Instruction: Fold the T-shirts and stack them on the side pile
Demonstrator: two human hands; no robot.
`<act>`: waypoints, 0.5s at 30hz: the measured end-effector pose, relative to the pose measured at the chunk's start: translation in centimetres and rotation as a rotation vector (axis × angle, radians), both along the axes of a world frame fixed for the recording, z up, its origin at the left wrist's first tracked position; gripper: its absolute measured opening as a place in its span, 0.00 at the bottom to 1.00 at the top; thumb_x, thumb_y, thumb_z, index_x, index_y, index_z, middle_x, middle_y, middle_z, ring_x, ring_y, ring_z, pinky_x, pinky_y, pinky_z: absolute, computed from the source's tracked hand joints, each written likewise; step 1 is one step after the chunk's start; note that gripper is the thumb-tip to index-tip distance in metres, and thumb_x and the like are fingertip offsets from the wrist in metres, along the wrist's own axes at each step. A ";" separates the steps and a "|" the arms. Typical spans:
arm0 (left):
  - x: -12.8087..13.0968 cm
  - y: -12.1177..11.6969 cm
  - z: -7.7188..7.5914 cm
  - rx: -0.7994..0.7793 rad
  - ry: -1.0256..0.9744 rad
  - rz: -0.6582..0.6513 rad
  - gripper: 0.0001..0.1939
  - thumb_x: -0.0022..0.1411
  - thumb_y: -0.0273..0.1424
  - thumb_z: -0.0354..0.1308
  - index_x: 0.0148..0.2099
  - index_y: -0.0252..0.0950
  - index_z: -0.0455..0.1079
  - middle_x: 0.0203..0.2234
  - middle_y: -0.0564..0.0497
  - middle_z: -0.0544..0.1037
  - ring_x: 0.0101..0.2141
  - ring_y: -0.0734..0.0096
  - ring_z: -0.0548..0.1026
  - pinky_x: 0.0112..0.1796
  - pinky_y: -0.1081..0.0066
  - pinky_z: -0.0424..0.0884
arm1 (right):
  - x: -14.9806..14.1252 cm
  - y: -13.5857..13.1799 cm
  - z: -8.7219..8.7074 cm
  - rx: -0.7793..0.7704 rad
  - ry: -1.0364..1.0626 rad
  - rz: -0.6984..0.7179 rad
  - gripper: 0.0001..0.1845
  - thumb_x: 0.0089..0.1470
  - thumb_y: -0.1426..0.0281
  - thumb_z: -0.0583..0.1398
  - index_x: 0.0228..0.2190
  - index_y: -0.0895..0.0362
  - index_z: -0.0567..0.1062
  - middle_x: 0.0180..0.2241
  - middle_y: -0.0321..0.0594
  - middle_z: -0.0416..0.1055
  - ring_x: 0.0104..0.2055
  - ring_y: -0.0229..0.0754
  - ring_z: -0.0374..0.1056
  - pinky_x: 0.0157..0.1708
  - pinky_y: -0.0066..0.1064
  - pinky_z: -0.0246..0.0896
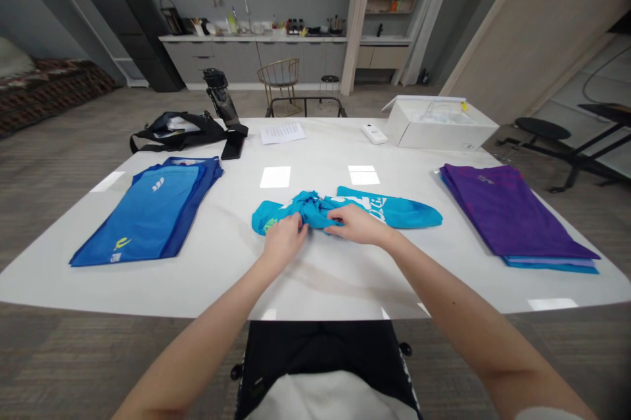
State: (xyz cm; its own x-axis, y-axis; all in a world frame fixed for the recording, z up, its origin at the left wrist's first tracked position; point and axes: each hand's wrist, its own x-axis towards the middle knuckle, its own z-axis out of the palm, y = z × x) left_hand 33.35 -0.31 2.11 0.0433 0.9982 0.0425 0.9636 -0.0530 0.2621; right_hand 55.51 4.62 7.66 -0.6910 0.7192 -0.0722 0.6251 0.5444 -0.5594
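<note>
A bright blue printed shirt [409, 212] lies bunched on the white table [345, 275] in front of me, its middle gathered into folds and its right part spread flatter. White lettering and a small green print show on it. My left hand [284, 236] pinches the near edge of the bunched part. Close beside it, the fingers of my right hand [357, 224] are closed on the same cloth a little to the right. My fingertips are partly hidden in the folds.
Folded blue shirts [152, 210] lie at the left, and a stack topped by a purple shirt [513, 210] at the right. Farther back are a black bag [180, 131], a bottle [221, 98], a phone [233, 145], a paper sheet [282, 133], a white device [374, 134] and a white box [434, 131].
</note>
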 end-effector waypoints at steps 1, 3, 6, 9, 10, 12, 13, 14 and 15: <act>-0.3 0.2 0.0 0.041 0.010 0.006 0.12 0.70 0.40 0.54 0.47 0.37 0.70 0.41 0.44 0.78 0.40 0.54 0.77 0.34 0.63 0.66 | 0.2 -0.5 0.4 -0.050 0.007 0.045 0.19 0.60 0.65 0.65 0.24 0.58 0.63 0.22 0.30 0.57 0.26 0.34 0.53 0.28 0.29 0.44; -1.0 0.7 0.1 0.115 0.036 -0.023 0.18 0.66 0.35 0.56 0.57 0.36 0.67 0.50 0.41 0.75 0.48 0.51 0.75 0.39 0.60 0.69 | 0.5 -1.7 0.8 -0.141 0.011 0.117 0.23 0.59 0.63 0.66 0.23 0.59 0.60 0.21 0.30 0.52 0.25 0.33 0.49 0.27 0.29 0.43; -2.4 1.8 0.1 0.149 0.021 -0.058 0.25 0.64 0.26 0.51 0.63 0.36 0.64 0.54 0.41 0.73 0.52 0.51 0.72 0.45 0.57 0.70 | 0.6 -3.4 0.3 -0.216 0.009 0.180 0.25 0.56 0.63 0.67 0.22 0.59 0.58 0.21 0.30 0.50 0.25 0.32 0.48 0.26 0.29 0.42; -3.9 3.2 0.4 0.187 -0.170 -0.095 0.22 0.60 0.21 0.47 0.54 0.38 0.71 0.47 0.44 0.77 0.49 0.56 0.73 0.49 0.58 0.70 | 0.4 -4.0 -0.4 -0.346 -0.050 0.250 0.25 0.58 0.59 0.66 0.21 0.59 0.62 0.20 0.31 0.57 0.24 0.32 0.53 0.26 0.29 0.46; -4.2 3.6 0.7 0.211 -0.272 -0.127 0.21 0.59 0.20 0.47 0.51 0.38 0.72 0.45 0.46 0.77 0.49 0.58 0.74 0.51 0.60 0.69 | 0.4 -3.8 -0.5 -0.387 -0.051 0.233 0.24 0.60 0.57 0.63 0.21 0.59 0.66 0.21 0.32 0.62 0.24 0.33 0.57 0.27 0.29 0.48; -4.7 4.3 1.5 0.260 -0.486 -0.164 0.19 0.59 0.21 0.47 0.47 0.39 0.73 0.44 0.49 0.78 0.46 0.62 0.74 0.51 0.63 0.69 | 0.1 -2.9 -0.6 -0.333 0.017 0.070 0.22 0.65 0.54 0.58 0.27 0.57 0.74 0.26 0.36 0.71 0.28 0.37 0.64 0.30 0.29 0.54; -4.7 4.6 1.9 0.268 -0.593 -0.160 0.18 0.59 0.22 0.47 0.46 0.39 0.74 0.43 0.50 0.78 0.43 0.64 0.75 0.48 0.64 0.70 | -0.2 -2.3 -0.6 -0.231 0.076 -0.047 0.19 0.65 0.54 0.58 0.33 0.57 0.76 0.31 0.38 0.74 0.32 0.39 0.67 0.33 0.30 0.57; -4.6 4.8 2.4 0.262 -0.705 -0.144 0.16 0.61 0.23 0.49 0.46 0.39 0.74 0.41 0.51 0.78 0.40 0.66 0.75 0.44 0.66 0.71 | -0.6 -1.6 -0.6 -0.109 0.134 -0.144 0.17 0.63 0.55 0.60 0.41 0.56 0.77 0.38 0.40 0.75 0.37 0.42 0.69 0.37 0.31 0.59; -4.3 4.9 2.9 0.249 -0.823 -0.128 0.14 0.62 0.26 0.50 0.47 0.38 0.74 0.40 0.51 0.78 0.37 0.68 0.74 0.40 0.67 0.71 | -1.1 -0.9 -0.6 0.002 0.179 -0.202 0.21 0.60 0.55 0.64 0.48 0.55 0.75 0.44 0.42 0.74 0.42 0.44 0.70 0.40 0.32 0.61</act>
State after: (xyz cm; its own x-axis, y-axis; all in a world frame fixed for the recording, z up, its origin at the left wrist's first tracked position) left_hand 29.08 4.57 5.02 0.0139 0.9453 0.3259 0.4557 -0.2961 0.8394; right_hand 54.46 3.71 7.04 -0.5347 0.8441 0.0400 0.6124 0.4197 -0.6700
